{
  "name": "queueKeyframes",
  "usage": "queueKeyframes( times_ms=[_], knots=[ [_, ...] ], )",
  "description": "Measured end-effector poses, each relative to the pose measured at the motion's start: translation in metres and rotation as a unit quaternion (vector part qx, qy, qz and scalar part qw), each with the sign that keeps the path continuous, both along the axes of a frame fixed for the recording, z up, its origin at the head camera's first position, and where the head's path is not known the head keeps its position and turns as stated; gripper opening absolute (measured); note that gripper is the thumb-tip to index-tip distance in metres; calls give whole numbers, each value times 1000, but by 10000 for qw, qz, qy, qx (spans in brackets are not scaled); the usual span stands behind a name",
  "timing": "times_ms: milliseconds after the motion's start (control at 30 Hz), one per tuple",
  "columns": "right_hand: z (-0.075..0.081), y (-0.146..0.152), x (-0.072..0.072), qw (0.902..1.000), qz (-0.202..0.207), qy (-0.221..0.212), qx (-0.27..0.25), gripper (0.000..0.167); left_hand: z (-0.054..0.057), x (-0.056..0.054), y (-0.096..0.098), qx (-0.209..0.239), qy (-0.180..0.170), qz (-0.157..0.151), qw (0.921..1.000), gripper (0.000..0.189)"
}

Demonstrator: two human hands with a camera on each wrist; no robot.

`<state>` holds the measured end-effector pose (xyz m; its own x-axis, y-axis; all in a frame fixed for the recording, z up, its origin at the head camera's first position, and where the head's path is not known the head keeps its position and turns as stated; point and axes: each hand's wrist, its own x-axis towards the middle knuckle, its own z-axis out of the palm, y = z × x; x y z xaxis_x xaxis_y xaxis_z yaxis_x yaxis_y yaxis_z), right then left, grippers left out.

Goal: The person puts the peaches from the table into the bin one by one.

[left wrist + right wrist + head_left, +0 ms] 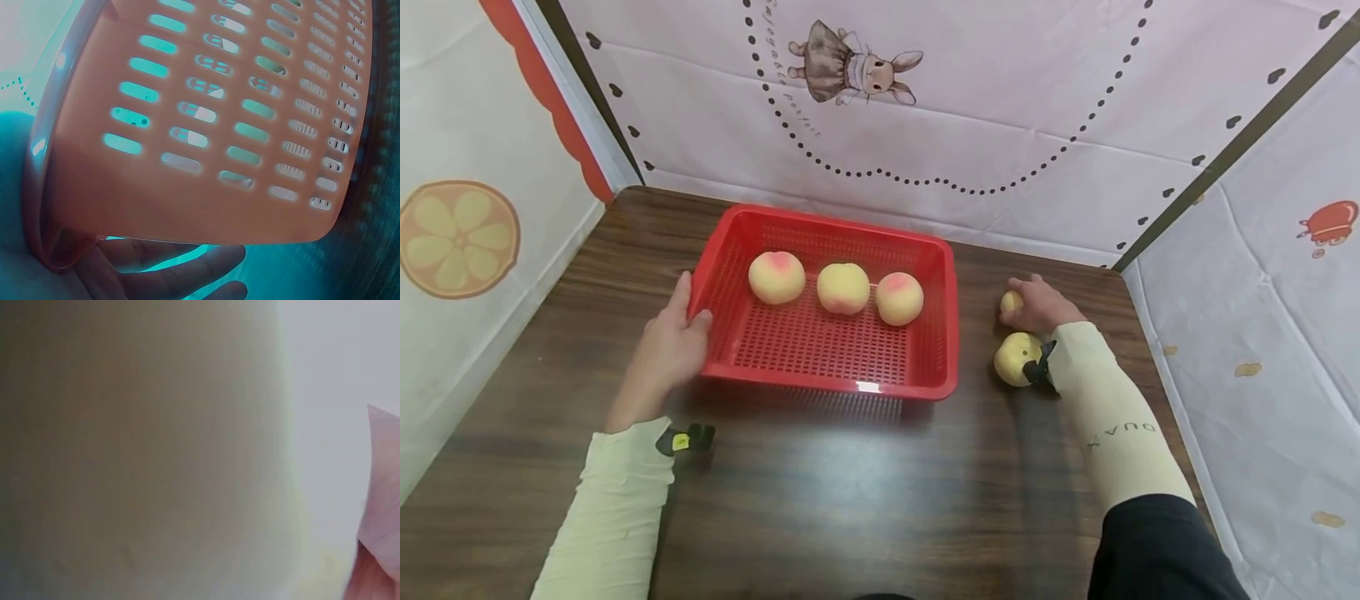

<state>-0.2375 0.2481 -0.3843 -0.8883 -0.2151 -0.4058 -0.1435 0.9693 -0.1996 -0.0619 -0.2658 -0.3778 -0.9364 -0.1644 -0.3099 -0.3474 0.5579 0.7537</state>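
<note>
A red plastic basket (pixel 820 385) with perforated walls holds three yellow-and-pink peaches, the left peach (pixel 777 277), the middle peach (pixel 843 288) and the right peach (pixel 899 298). My left hand (pixel 672 342) holds the basket's left rim, thumb at the top; in the left wrist view its fingers (pixel 187 272) extend past the basket wall (pixel 206 206). Right of the basket, my right hand (pixel 1039 307) grips a mostly covered yellow peach (pixel 1011 302). Another peach (pixel 1017 358) sits beside that wrist. A blurred pale shape (pixel 144 450) fills most of the right wrist view.
Everything stands on a dark wood-grain table (pixel 850 500). Printed white cloth walls enclose it: a back wall (pixel 1000 100) with a rabbit picture, a left wall (pixel 452 333) and a right wall (pixel 1247 317) close to the right arm.
</note>
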Motion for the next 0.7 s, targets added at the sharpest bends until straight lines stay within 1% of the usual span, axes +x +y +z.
queueKeyframes(
  times_ms=[167,300,533,700],
  knots=[
    [2,-1,-1,9999,-30,-127,-14,77,2,-2,-2,-99,-3,-40,9999,77],
    [2,-1,-3,9999,23,-114,-10,75,2,-3,-1,-104,-49,-30,9999,76],
    [5,1,-2,9996,285,3,28,55,2,-2,-2,-160,-17,-52,9999,77],
    [9,2,-2,9992,387,56,18,59,3,-2,-2,-152,-30,-50,9999,77]
  ],
)
